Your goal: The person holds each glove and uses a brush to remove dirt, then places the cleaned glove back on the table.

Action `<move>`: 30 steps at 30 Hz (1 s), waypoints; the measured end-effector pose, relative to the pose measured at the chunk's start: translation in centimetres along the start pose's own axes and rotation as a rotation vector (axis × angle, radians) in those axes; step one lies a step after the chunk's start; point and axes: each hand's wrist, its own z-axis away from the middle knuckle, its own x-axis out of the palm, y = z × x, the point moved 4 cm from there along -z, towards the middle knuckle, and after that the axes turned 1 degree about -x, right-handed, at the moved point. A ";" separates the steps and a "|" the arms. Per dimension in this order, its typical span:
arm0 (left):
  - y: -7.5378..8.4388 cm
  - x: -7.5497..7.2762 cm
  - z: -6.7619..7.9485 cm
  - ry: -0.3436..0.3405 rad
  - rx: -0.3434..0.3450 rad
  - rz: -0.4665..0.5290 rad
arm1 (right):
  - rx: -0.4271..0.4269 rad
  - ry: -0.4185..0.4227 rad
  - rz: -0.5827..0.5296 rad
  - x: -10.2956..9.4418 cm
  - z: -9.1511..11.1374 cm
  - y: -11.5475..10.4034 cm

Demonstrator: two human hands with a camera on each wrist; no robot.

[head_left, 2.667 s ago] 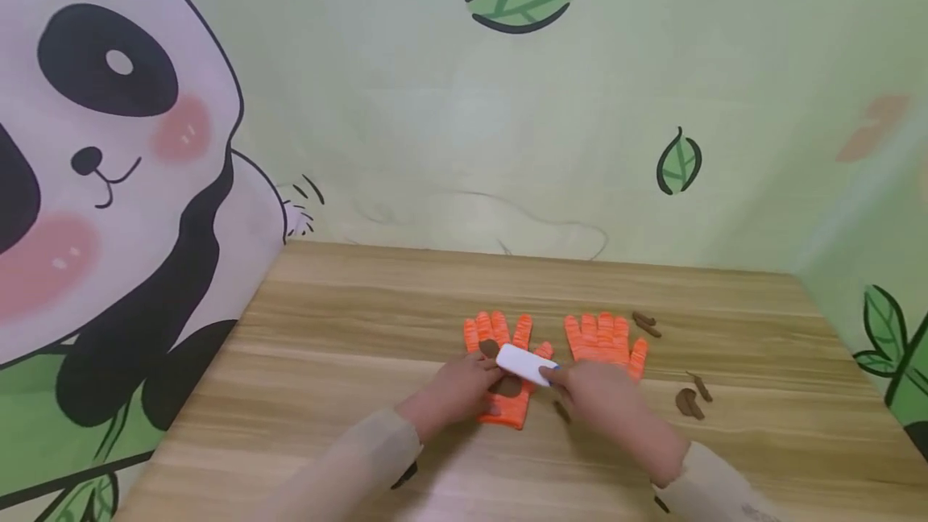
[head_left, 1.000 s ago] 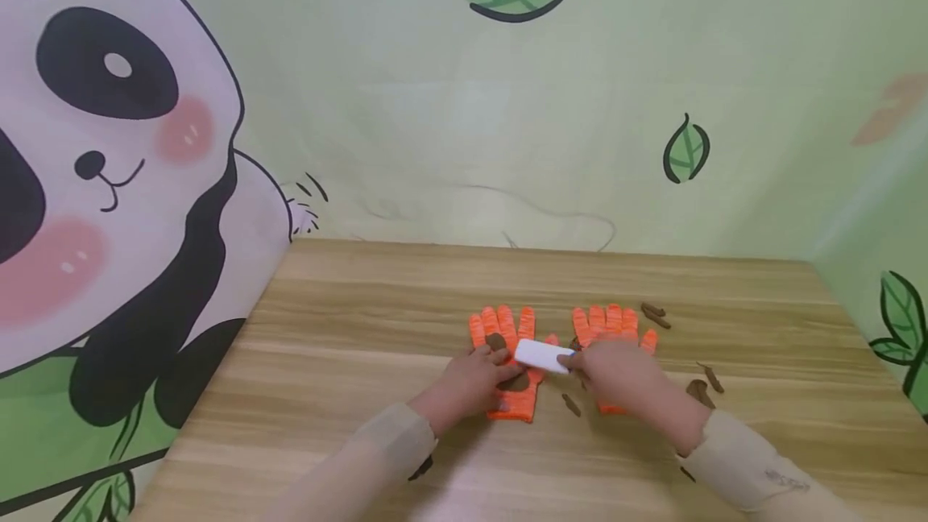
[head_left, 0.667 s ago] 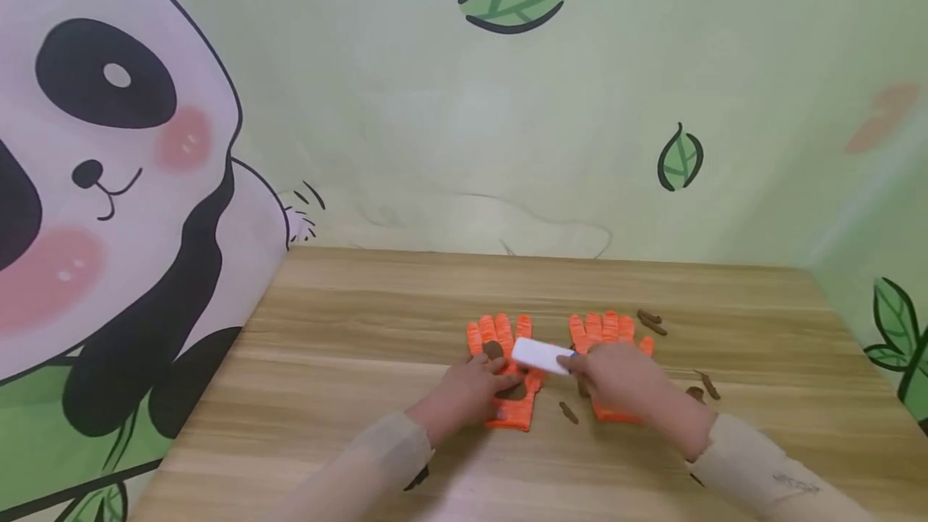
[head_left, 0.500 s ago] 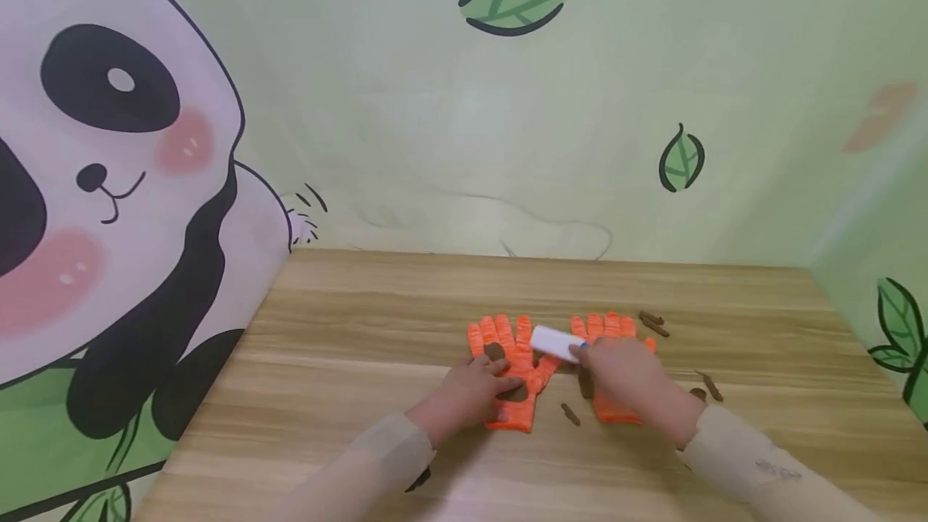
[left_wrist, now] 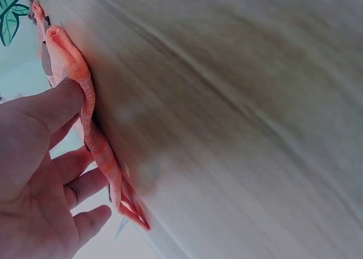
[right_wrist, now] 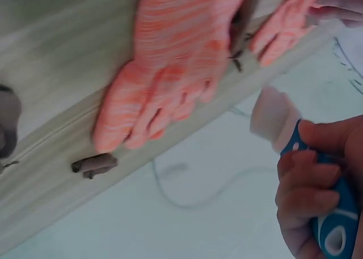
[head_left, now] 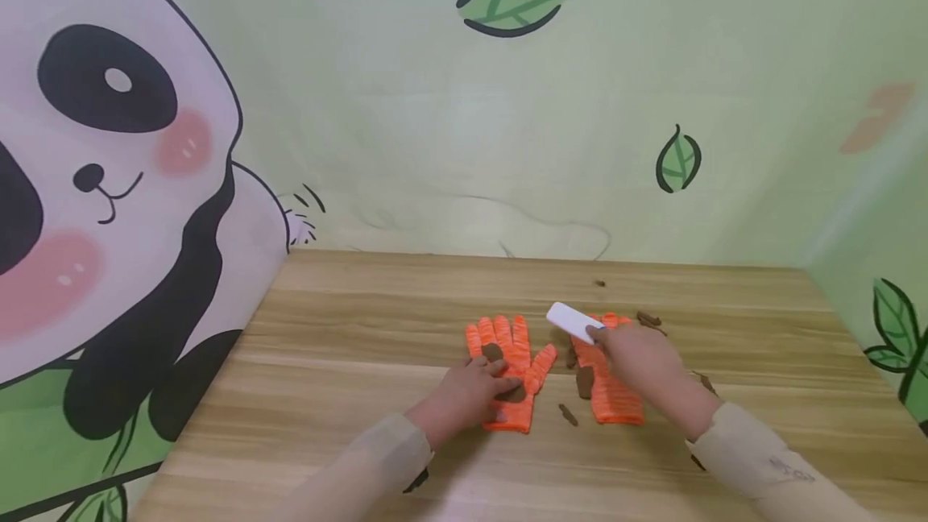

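Two orange knit gloves lie flat on the wooden table in the head view. My left hand [head_left: 467,397] rests on the left glove [head_left: 513,421] with fingers spread, near brown flat patches [head_left: 492,352] on its palm. In the left wrist view the thumb [left_wrist: 68,100] touches the glove's edge. My right hand [head_left: 645,361] grips the blue handle [right_wrist: 340,236] of a brush with a white head [head_left: 573,322]. The brush head is held up above the table, beside the fingers of the right glove [head_left: 616,405], which the hand partly covers. Another brown patch [head_left: 584,383] sits at that glove's left edge.
Brown strips and bits lie about: one strip [head_left: 569,415] between the gloves, strips [head_left: 648,318] behind the right glove, others [head_left: 705,383] beside the right wrist, and a small bit [head_left: 600,283] farther back. A panda-painted wall [head_left: 377,103] borders the table's back.
The right hand has carried the brush from over the left glove rightward and away, up beside the right glove's fingers. A small brown bit now shows near the table's back. The left hand stays put.
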 end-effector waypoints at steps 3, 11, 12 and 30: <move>0.0 -0.1 0.0 0.019 0.001 0.021 | -0.018 0.012 -0.123 -0.4 0.0 0.1; -0.4 0.7 0.7 0.114 0.011 0.123 | 0.183 0.090 -0.449 -2.2 1.4 1.2; -0.4 0.8 0.8 0.117 0.008 0.127 | 0.195 0.090 -0.468 -2.2 1.9 1.4; 0.2 0.0 0.8 0.220 0.052 0.172 | 0.214 -0.048 -0.529 1.0 5.3 0.5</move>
